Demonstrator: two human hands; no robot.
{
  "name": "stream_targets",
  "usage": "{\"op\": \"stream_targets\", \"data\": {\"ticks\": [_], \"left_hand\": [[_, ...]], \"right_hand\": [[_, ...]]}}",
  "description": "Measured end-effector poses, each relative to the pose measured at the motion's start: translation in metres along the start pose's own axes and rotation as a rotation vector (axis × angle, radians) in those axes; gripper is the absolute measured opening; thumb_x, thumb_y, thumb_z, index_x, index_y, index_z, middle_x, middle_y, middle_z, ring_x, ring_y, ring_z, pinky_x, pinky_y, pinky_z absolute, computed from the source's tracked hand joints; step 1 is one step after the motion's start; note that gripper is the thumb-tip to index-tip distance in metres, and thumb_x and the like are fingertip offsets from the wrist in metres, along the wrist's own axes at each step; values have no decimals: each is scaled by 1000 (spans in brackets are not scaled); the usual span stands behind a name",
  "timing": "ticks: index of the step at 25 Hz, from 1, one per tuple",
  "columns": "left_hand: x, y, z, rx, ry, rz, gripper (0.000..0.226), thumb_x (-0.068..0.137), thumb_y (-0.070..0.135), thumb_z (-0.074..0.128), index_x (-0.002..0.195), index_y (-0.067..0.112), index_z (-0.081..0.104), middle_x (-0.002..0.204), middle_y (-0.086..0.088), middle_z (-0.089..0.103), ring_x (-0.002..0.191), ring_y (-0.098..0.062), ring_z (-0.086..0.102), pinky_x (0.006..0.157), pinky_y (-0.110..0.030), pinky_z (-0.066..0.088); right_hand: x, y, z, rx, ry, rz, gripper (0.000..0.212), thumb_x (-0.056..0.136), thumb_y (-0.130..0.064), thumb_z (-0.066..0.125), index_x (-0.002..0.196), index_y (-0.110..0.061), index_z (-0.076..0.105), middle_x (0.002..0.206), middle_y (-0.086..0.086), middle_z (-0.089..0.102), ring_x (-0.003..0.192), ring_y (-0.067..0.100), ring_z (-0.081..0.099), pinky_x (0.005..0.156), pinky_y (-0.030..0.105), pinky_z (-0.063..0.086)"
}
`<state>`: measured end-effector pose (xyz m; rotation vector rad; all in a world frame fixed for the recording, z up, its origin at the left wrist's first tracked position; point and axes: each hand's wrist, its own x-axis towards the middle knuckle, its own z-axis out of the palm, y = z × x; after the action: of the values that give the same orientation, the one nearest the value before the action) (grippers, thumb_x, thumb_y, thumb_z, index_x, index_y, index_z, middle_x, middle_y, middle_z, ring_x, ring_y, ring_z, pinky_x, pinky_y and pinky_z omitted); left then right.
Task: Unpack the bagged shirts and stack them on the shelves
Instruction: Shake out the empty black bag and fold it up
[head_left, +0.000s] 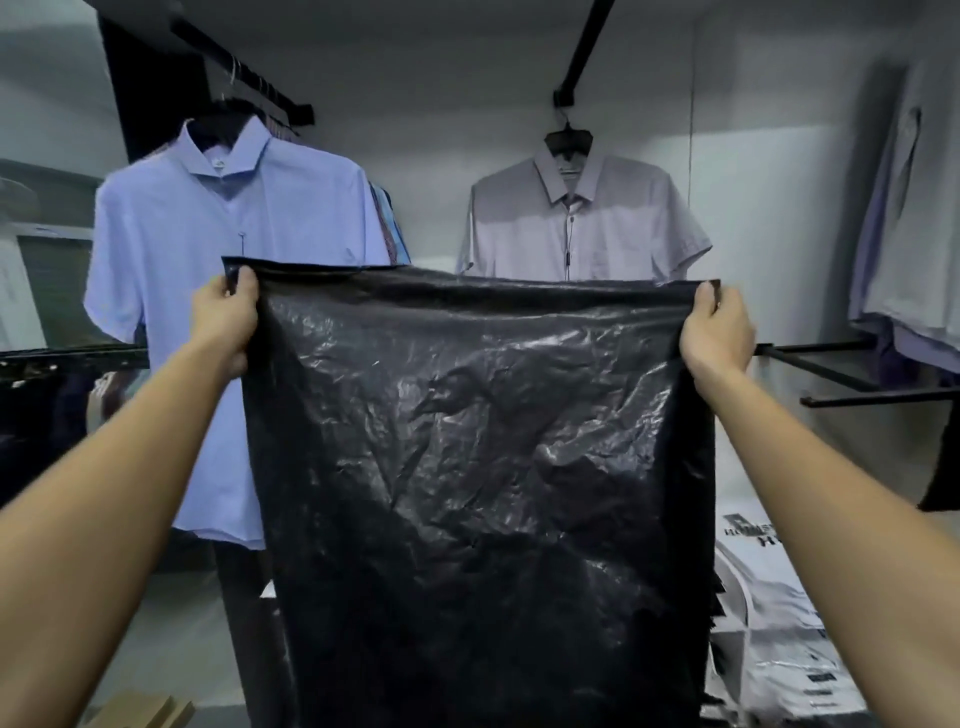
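Both arms reach straight out in front of the person, raised to about chest height and spread wide. The left hand (224, 318) pinches the top left corner of a big black plastic bag (478, 467), with the thumb on the near side and the fingers curled behind the edge. The right hand (718, 332) pinches the top right corner the same way. The bag's top edge is pulled nearly flat between the two hands. The rest of the bag hangs down like a wrinkly, shiny sheet and hides what is behind it.

Behind the bag, a light blue shirt (228, 291) hangs on a hanger to the left. A pale shirt with short sleeves (587, 223) hangs to the right. More shirts (914, 223) hang at the far right edge, above a black metal rack (841, 364). Low on the right, just beside the right arm, lies a folded shirt in a clear bag (779, 644) with printing on it.
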<state>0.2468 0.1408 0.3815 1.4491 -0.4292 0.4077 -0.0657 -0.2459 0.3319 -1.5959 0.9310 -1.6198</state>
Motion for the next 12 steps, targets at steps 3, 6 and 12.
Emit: {"op": "stream_targets", "data": {"ticks": [3,6,12], "left_hand": [[-22,7,12,140,325,80,46,110,41,33,130,7,54,134,-20,61,120,-36,57,94,-38,41],[-36,40,18,104,564,218,50,110,43,26,133,7,52,131,-17,63,117,-39,56,82,-38,36],[-36,50,25,152,394,185,29,111,38,30,94,27,51,108,-8,63,107,-33,56,80,-34,31]], "right_hand": [[-5,-11,8,96,58,76,37,112,-29,35,117,1,56,120,22,64,97,32,53,77,30,30],[-8,-40,6,248,265,82,37,113,-30,28,123,-2,50,113,21,67,95,34,58,72,32,29],[3,-23,-1,-199,-33,102,43,109,-30,34,144,-5,34,141,28,52,127,47,51,98,48,39]]}}
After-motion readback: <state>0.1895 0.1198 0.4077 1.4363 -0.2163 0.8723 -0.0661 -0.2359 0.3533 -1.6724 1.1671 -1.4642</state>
